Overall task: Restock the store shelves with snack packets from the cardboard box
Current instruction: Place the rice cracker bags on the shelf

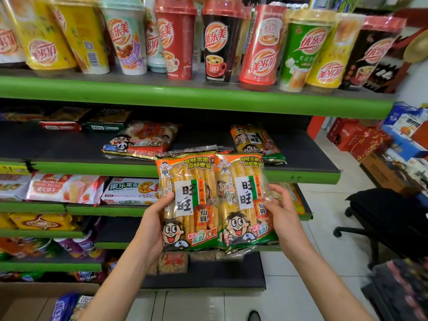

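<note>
Left hand (151, 218), right hand (281, 212) each grasp rice-cracker packet (187, 200); green-edged shelf (301, 176), white tiled floor (312, 262).

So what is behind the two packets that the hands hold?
Behind the packets show green shelf edges and one like packet lying on the dark shelf. What lies directly behind them is covered.

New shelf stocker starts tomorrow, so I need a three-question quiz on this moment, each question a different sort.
1. True or false: the left hand holds nothing.
2. How many rice cracker packets are held up? A) one B) two C) four
3. Fill in: the shelf edges are coloured ____.

Key: 1 false, it grips a packet as the right hand does; 2 B; 3 green.
</note>
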